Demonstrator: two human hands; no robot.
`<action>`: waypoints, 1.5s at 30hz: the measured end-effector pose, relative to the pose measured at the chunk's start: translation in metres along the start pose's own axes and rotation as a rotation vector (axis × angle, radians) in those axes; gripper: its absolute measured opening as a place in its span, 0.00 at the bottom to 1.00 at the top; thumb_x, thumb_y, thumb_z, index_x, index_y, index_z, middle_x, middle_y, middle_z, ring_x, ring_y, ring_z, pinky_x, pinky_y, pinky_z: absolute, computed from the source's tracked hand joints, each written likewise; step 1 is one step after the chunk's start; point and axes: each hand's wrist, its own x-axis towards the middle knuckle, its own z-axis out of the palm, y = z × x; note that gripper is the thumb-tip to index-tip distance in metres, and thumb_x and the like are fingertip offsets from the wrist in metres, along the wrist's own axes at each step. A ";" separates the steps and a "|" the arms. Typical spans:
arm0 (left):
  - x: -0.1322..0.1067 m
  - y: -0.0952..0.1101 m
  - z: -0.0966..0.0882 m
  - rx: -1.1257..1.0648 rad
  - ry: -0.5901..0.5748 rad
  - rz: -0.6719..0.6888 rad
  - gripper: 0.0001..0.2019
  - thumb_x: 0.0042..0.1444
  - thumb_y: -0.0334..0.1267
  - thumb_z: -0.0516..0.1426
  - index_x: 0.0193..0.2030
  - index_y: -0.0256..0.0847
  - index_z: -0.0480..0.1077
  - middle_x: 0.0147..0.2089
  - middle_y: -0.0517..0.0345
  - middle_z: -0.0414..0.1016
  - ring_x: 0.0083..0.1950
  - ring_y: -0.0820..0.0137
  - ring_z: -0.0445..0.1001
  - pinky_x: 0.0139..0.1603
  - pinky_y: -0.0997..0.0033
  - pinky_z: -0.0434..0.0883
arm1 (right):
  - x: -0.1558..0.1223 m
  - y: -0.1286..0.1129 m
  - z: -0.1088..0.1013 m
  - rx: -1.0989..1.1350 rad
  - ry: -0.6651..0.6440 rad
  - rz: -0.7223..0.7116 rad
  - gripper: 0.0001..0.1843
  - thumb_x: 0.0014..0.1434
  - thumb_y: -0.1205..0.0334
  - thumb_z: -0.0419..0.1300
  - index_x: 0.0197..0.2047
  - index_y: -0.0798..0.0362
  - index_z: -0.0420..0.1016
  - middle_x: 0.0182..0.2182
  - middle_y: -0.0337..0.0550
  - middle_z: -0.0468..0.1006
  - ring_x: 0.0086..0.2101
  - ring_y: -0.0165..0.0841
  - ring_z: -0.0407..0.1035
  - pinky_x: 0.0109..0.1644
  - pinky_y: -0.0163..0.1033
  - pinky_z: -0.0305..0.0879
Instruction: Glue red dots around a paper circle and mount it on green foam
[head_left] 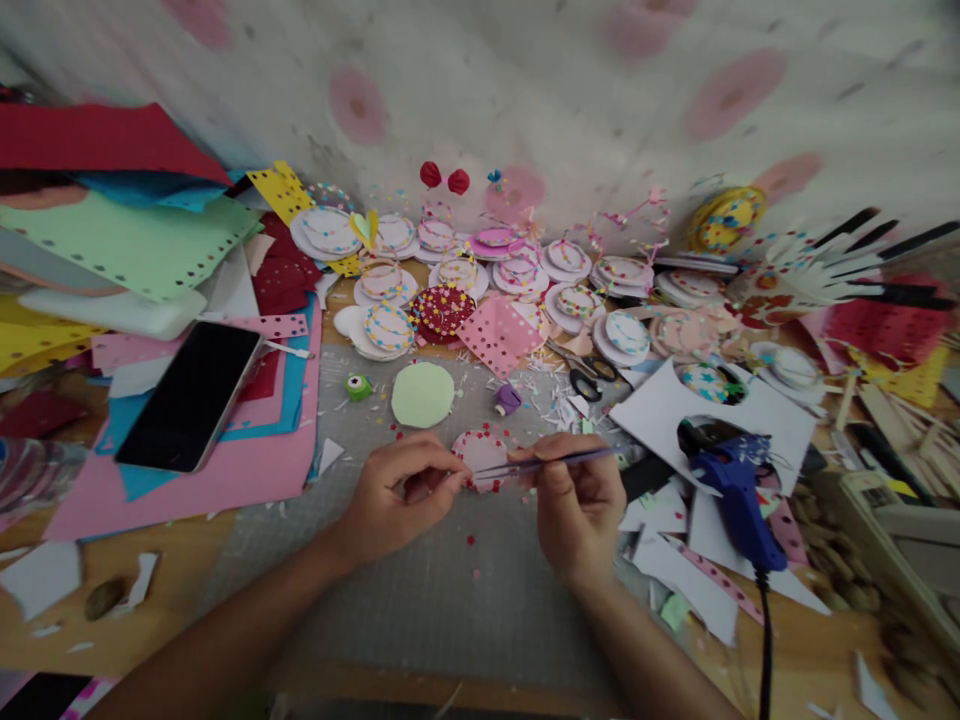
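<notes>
Here, at mid-mat, the right hand [577,500] was closed on the tweezers [559,460], prongs aimed left, and the left hand [409,495] met their tips, thumb and finger pinched together; whether a star sat between them, I couldn't tell! Below lay the pink disc [480,450], nearer the mat [450,620]'s far edge than its near one, with red stars dotted round its rim. The step in hand looked like placing rim stars, perhaps a pass from fingers to tweezers. The next move called for a steady wrist, a light squeeze and a clean gap on the rim. One loose star [471,540] waited towards the near edge; the green disc [422,394] lay by the far edge.
</notes>
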 end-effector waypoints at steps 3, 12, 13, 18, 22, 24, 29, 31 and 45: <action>0.000 0.000 0.000 0.011 -0.003 0.028 0.05 0.54 0.26 0.59 0.34 0.37 0.75 0.27 0.60 0.69 0.24 0.78 0.65 0.22 0.80 0.59 | 0.000 -0.001 0.001 -0.007 -0.010 -0.005 0.04 0.64 0.64 0.57 0.39 0.48 0.73 0.32 0.39 0.78 0.28 0.28 0.70 0.29 0.32 0.66; 0.002 0.001 0.001 0.036 -0.014 0.092 0.05 0.54 0.25 0.59 0.34 0.36 0.75 0.26 0.60 0.69 0.24 0.79 0.64 0.23 0.80 0.60 | 0.001 -0.001 0.002 -0.036 0.000 -0.010 0.03 0.63 0.63 0.57 0.39 0.49 0.73 0.31 0.39 0.78 0.26 0.27 0.69 0.28 0.32 0.66; 0.002 0.001 0.001 0.040 -0.017 0.093 0.05 0.54 0.25 0.59 0.34 0.36 0.75 0.26 0.60 0.69 0.23 0.79 0.64 0.23 0.80 0.60 | 0.001 -0.001 0.002 -0.040 0.000 -0.010 0.03 0.63 0.63 0.58 0.38 0.49 0.73 0.31 0.39 0.78 0.26 0.27 0.69 0.28 0.32 0.66; 0.002 0.001 0.001 0.055 -0.018 0.094 0.05 0.54 0.25 0.59 0.34 0.37 0.75 0.26 0.61 0.68 0.22 0.79 0.63 0.22 0.80 0.58 | 0.000 -0.002 0.001 -0.053 0.011 -0.004 0.03 0.63 0.63 0.58 0.38 0.49 0.73 0.30 0.39 0.78 0.25 0.27 0.69 0.27 0.32 0.66; -0.001 0.000 0.002 0.056 -0.019 0.095 0.04 0.54 0.26 0.59 0.33 0.37 0.75 0.26 0.61 0.69 0.23 0.79 0.64 0.22 0.80 0.59 | 0.000 -0.002 0.001 -0.042 0.003 0.014 0.03 0.63 0.64 0.58 0.38 0.49 0.73 0.30 0.38 0.78 0.24 0.26 0.68 0.27 0.31 0.65; 0.000 -0.001 0.002 0.055 -0.023 0.082 0.04 0.55 0.27 0.59 0.34 0.37 0.75 0.26 0.61 0.69 0.24 0.78 0.65 0.23 0.79 0.60 | 0.001 -0.001 0.000 -0.025 0.012 0.035 0.03 0.63 0.64 0.58 0.38 0.49 0.73 0.30 0.38 0.78 0.24 0.26 0.68 0.27 0.31 0.65; 0.008 0.002 -0.014 0.138 0.017 0.047 0.07 0.60 0.28 0.55 0.39 0.38 0.75 0.30 0.58 0.70 0.29 0.76 0.67 0.29 0.76 0.64 | 0.008 0.003 -0.004 0.042 0.098 0.096 0.03 0.61 0.61 0.60 0.37 0.50 0.72 0.26 0.37 0.76 0.23 0.27 0.66 0.27 0.31 0.62; 0.007 0.007 -0.024 0.245 -0.002 0.057 0.09 0.60 0.28 0.53 0.43 0.38 0.74 0.35 0.55 0.71 0.35 0.73 0.69 0.35 0.73 0.67 | 0.011 0.004 -0.006 0.066 0.134 0.097 0.04 0.60 0.60 0.61 0.36 0.50 0.72 0.26 0.37 0.75 0.23 0.27 0.65 0.27 0.32 0.61; -0.057 0.016 -0.006 0.924 -0.413 0.045 0.19 0.63 0.39 0.50 0.59 0.39 0.66 0.51 0.45 0.69 0.51 0.56 0.67 0.49 0.52 0.66 | 0.017 0.011 -0.008 0.108 0.126 0.042 0.07 0.59 0.59 0.61 0.35 0.51 0.69 0.25 0.36 0.74 0.23 0.27 0.63 0.28 0.33 0.60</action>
